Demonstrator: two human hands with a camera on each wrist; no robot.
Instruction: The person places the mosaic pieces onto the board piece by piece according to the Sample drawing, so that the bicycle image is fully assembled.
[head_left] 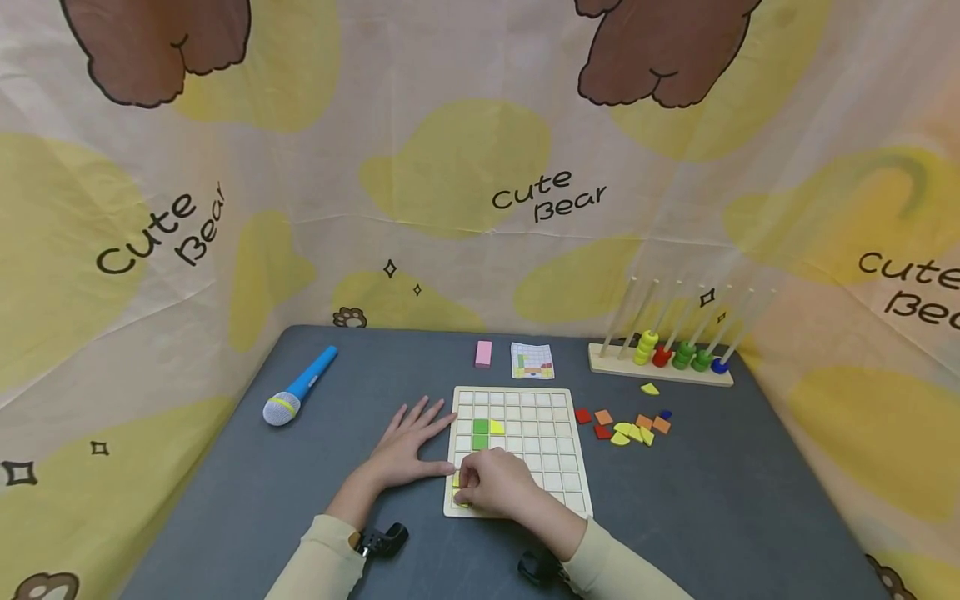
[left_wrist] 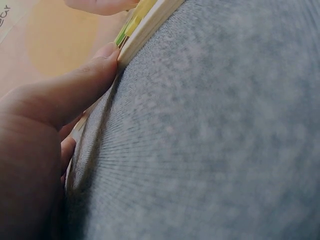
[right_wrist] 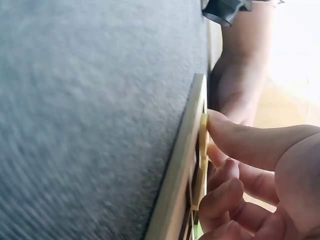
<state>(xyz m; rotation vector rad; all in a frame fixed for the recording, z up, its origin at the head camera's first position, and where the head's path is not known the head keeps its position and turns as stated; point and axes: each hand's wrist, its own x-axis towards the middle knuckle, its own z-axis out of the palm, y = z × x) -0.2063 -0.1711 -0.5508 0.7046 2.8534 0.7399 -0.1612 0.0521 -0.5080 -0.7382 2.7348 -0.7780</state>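
A pale wooden grid board (head_left: 551, 454) lies on the grey table. My left hand (head_left: 405, 450) is spread at its left side, fingertips and thumb touching the edge. Over the lower-left corner, my right hand (head_left: 498, 483) has curled fingers, with thumb and fingertips at a yellow tile (right_wrist: 203, 129) in the board. Another yellow tile (head_left: 456, 480) shows in the left column, partly covered by the right hand. Farther up sit two green tiles, the upper green tile (head_left: 481, 426) next to a yellow quarter-round tile (head_left: 497, 427).
Loose red, orange, yellow and blue pieces (head_left: 634, 432) lie right of the board. Behind it are a pink block (head_left: 483, 354) and a pattern card (head_left: 532, 361). A peg rack with rings (head_left: 660, 367) stands back right; a blue toy microphone (head_left: 300, 387) lies left.
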